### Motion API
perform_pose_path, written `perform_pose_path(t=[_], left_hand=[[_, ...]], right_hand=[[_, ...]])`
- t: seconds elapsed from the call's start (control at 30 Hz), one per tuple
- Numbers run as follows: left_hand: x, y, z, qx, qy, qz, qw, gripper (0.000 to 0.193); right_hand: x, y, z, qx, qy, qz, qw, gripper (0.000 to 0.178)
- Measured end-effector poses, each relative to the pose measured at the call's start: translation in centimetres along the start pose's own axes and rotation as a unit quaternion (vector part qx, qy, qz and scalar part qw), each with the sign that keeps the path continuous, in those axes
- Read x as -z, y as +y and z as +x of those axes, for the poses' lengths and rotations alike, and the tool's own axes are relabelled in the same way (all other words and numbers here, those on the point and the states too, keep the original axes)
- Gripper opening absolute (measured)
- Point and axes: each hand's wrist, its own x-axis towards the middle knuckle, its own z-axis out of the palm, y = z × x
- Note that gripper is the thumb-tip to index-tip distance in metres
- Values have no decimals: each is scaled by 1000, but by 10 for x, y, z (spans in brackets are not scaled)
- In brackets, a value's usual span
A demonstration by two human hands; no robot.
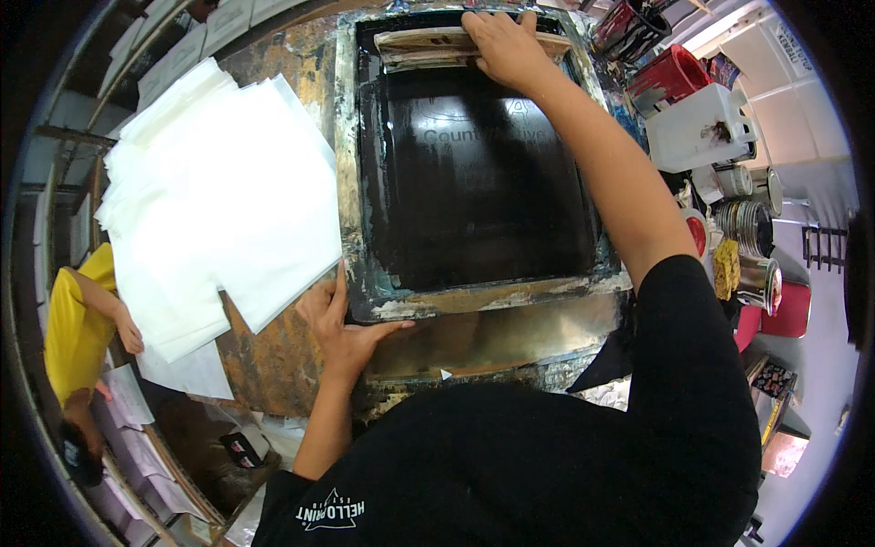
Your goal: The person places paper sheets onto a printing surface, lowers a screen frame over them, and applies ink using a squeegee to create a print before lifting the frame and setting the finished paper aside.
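A screen-printing frame lies in front of me, its wooden rim smeared with dried ink. Dark ink covers the mesh inside, and faint lettering shows through near the far end. My right hand reaches across to the far end, with its fingers over a wooden-handled squeegee that lies crosswise there. At the near left corner of the frame is my left hand, thumb and forefinger spread along its two edges, holding nothing. White sheets lie in a loose stack left of the frame.
Ink-stained buckets, a white plastic jug and several tins line the right side. A metal-coloured surface shows below the frame. At far left stands a person in a yellow shirt, one hand by the sheets.
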Motion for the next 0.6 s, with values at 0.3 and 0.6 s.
perform_pose_path(t=[0.3,0.6], left_hand=[[1,2,1,-57,51,-21,997,122],[33,67,24,-4,106,-383,918,96]], right_hand=[[124,-50,-88,26,-49,66,996,57],[265,-127,-191,-50,-55,96,993,49]])
